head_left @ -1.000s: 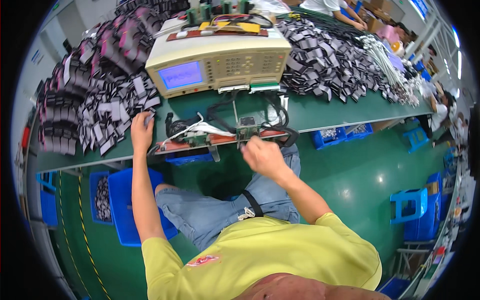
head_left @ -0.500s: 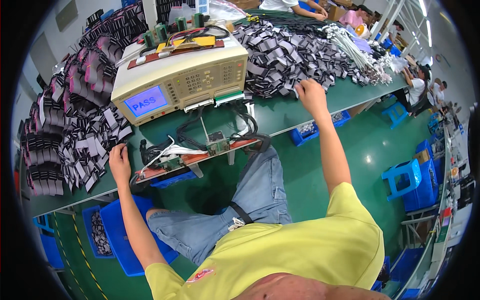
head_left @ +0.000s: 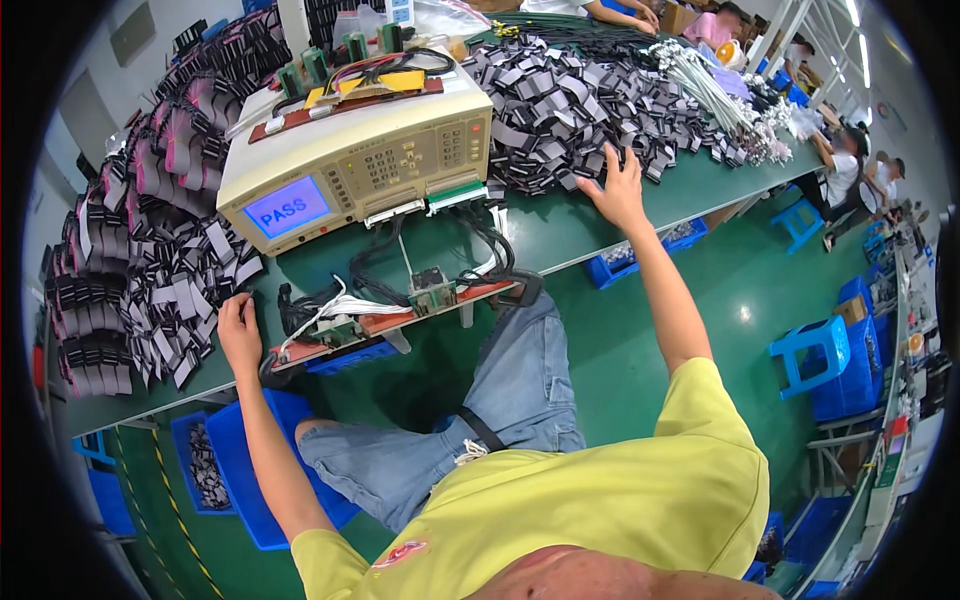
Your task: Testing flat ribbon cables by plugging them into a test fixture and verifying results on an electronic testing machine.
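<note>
Your right grip spreads wide at the ribbon cables. Your left grip sits at the counter; I cannot tell its state.

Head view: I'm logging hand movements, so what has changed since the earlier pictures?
The right hand moved from the wired test fixture forward and right to the right ribbon-cable pile; its fingers have since spread. The view itself shifted. The left hand stays beside the left ribbon-cable pile; the benchtop tester stays put.
</note>
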{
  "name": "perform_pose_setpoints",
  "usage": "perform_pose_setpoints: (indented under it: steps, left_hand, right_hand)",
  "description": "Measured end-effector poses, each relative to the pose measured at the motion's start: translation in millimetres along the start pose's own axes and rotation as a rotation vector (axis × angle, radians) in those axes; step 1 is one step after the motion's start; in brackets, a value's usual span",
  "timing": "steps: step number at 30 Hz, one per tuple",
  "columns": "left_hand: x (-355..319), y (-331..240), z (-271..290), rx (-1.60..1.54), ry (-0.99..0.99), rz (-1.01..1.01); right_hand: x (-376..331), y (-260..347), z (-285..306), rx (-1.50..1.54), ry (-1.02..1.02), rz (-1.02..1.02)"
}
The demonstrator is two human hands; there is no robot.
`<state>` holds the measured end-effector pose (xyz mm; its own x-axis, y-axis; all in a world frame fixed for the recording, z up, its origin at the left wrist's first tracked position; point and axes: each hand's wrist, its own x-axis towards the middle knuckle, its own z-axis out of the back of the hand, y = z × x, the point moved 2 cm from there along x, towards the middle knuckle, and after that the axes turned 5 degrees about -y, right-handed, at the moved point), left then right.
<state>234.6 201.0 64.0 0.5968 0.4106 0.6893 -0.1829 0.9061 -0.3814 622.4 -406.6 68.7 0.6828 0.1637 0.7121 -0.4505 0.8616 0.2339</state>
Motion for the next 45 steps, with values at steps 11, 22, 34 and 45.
perform_pose_setpoints:
  steps: [11, 22, 34, 45]
  left_hand:
    - [-10, 26, 6, -0.379, -0.178, 0.374]
    - [-105, -170, 25, -0.878, 0.098, 0.537]
    - [-157, -251, -19, -1.063, 0.871, 0.366]
    - [-152, -242, -4, -1.398, 0.609, 0.720]
  right_hand:
    - [-78, 93, 49, 0.290, -0.205, 0.117]
    - [-71, 84, 25, 0.060, 0.158, 0.038]
    - [-204, 261, 112, 1.051, 0.677, 0.146]
    - [-233, 246, 88, 1.627, 0.833, -0.605]
